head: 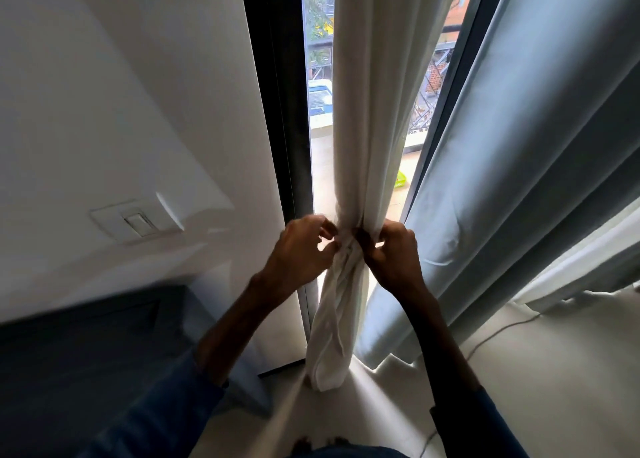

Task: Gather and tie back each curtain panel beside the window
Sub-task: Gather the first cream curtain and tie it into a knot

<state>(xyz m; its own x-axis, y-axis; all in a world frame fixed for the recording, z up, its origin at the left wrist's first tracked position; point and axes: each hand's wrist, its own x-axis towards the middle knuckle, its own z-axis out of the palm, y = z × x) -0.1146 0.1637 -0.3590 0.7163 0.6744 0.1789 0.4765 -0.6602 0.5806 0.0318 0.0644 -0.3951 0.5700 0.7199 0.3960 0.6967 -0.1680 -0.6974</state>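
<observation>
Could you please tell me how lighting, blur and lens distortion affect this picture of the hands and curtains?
In the head view, daylight through the dark-framed window backlights the scene, so the left hand and right hand gripping the gathered white fabric curtain panel read dark. Also in the head view, the wide lens splays the grey-blue heavy curtain outward, and the white wall switch looks slightly soft.

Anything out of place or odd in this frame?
Nothing damaged or spilled. The white curtain is bunched where the left hand and right hand pinch it; the grey curtain beside it hangs loose. A thin cable trails across the floor.
</observation>
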